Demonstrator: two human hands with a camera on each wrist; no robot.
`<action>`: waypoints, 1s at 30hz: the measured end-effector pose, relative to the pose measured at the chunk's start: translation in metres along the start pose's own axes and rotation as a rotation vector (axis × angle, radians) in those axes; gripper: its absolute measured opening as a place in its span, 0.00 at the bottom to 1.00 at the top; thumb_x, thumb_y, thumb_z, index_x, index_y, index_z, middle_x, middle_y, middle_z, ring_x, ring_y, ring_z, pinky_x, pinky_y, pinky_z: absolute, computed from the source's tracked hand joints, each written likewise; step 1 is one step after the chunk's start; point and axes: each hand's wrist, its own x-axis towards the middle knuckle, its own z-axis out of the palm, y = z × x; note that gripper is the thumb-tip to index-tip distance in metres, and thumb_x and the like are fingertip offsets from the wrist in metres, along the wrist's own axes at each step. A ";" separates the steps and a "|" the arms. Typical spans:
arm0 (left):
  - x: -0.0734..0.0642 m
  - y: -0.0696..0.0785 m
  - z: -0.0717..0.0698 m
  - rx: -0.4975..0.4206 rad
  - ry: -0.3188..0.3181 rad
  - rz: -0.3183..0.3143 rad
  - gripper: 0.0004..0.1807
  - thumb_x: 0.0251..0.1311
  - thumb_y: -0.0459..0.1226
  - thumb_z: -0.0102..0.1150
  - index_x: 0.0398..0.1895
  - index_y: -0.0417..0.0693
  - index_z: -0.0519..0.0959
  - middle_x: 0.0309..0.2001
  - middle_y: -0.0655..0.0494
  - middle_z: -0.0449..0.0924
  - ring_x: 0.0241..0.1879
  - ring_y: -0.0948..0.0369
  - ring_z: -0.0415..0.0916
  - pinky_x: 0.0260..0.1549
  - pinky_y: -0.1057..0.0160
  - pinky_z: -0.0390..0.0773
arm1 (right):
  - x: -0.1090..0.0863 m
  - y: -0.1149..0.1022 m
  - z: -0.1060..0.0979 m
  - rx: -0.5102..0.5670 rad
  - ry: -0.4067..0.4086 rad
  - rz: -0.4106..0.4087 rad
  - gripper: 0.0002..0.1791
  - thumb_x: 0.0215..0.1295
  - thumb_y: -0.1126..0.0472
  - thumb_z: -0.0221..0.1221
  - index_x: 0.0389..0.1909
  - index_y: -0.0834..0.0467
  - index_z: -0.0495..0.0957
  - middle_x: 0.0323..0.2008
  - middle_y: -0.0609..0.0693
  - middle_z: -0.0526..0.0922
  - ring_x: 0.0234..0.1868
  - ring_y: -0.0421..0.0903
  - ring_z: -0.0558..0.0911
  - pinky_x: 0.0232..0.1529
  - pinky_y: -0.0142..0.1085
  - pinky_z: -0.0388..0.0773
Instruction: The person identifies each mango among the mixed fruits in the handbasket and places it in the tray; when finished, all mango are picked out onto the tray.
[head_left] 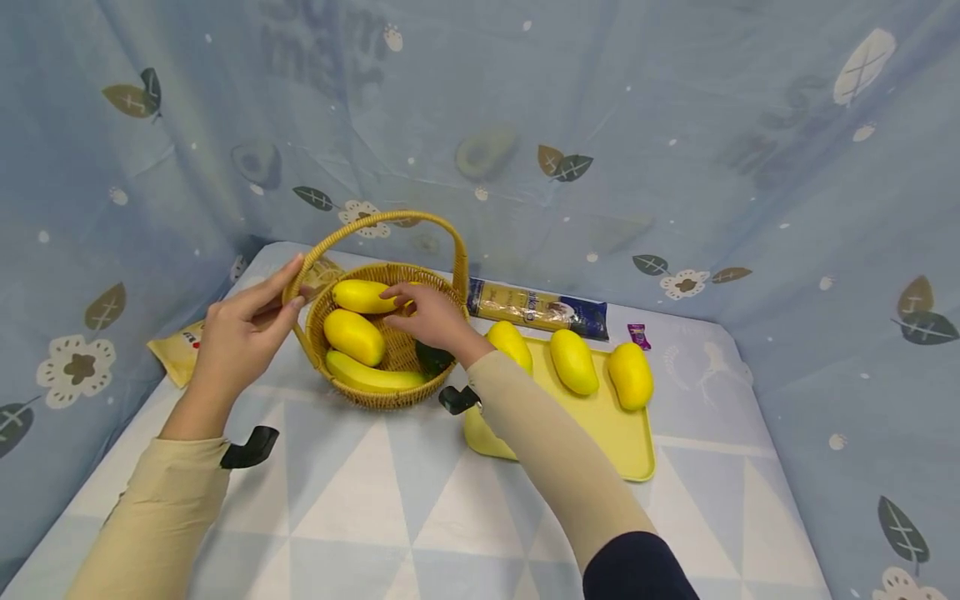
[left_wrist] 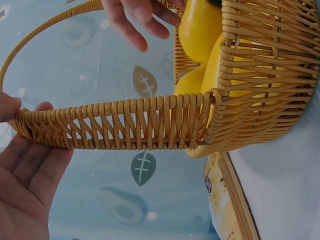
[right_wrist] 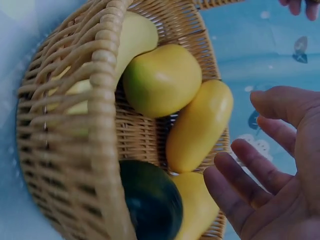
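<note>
A wicker basket (head_left: 386,398) stands at the left back of the table. My left hand (head_left: 242,329) holds its tall handle (left_wrist: 120,122) on the left side, thumb on one face and fingers on the other. Inside lie mangoes (head_left: 354,337), a banana (head_left: 371,375) along the front wall and a dark green, glossy round fruit (right_wrist: 150,202) at the right. Over the basket's right side reaches my right hand (head_left: 431,319), its fingers loosely spread and nothing in them. In the right wrist view its fingertips are close to the yellow fruit (right_wrist: 195,200) beside the dark one.
Right of the basket, a yellow tray (head_left: 600,433) bears three mangoes (head_left: 573,362), partly behind the right forearm. A long blue-and-gold packet (head_left: 536,308) lies behind it, a small purple wrapped sweet (head_left: 639,335) to its right. A yellow bag (head_left: 177,354) is by the left forearm.
</note>
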 end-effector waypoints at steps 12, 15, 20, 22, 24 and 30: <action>0.000 -0.001 -0.001 -0.008 -0.019 -0.010 0.38 0.64 0.22 0.63 0.72 0.66 0.71 0.50 0.45 0.87 0.48 0.84 0.76 0.46 0.83 0.75 | 0.026 -0.007 0.023 0.048 -0.035 0.026 0.22 0.73 0.52 0.62 0.66 0.47 0.77 0.61 0.50 0.78 0.54 0.44 0.80 0.46 0.33 0.81; -0.001 -0.001 -0.001 -0.012 -0.024 -0.016 0.38 0.64 0.23 0.62 0.72 0.66 0.71 0.50 0.45 0.87 0.48 0.84 0.76 0.46 0.83 0.75 | 0.031 -0.007 0.029 0.046 -0.061 0.035 0.22 0.73 0.51 0.62 0.65 0.46 0.77 0.62 0.50 0.78 0.56 0.43 0.79 0.47 0.33 0.81; -0.001 -0.001 -0.001 -0.019 -0.024 -0.013 0.38 0.65 0.23 0.62 0.72 0.66 0.71 0.49 0.45 0.87 0.48 0.83 0.77 0.47 0.82 0.76 | 0.037 -0.008 0.035 0.032 -0.104 0.061 0.23 0.72 0.50 0.63 0.66 0.44 0.78 0.62 0.49 0.79 0.60 0.42 0.78 0.51 0.35 0.81; -0.001 -0.001 0.000 -0.016 -0.024 -0.010 0.38 0.65 0.23 0.62 0.72 0.66 0.71 0.49 0.45 0.87 0.48 0.83 0.76 0.47 0.82 0.76 | 0.039 -0.009 0.037 0.000 -0.118 0.069 0.24 0.71 0.49 0.64 0.66 0.43 0.78 0.62 0.47 0.80 0.60 0.42 0.78 0.52 0.35 0.81; -0.001 -0.002 0.000 -0.009 -0.023 -0.009 0.38 0.65 0.23 0.62 0.72 0.66 0.71 0.49 0.45 0.87 0.48 0.84 0.76 0.46 0.82 0.75 | 0.041 -0.009 0.040 -0.050 -0.128 0.071 0.25 0.70 0.48 0.64 0.67 0.42 0.77 0.62 0.45 0.80 0.60 0.42 0.77 0.53 0.35 0.80; -0.001 -0.002 0.000 0.003 -0.025 -0.012 0.38 0.65 0.23 0.62 0.72 0.67 0.71 0.49 0.45 0.87 0.48 0.84 0.76 0.47 0.83 0.75 | 0.045 -0.005 0.049 -0.136 -0.156 0.079 0.32 0.67 0.46 0.67 0.72 0.38 0.71 0.66 0.40 0.76 0.64 0.41 0.75 0.60 0.34 0.76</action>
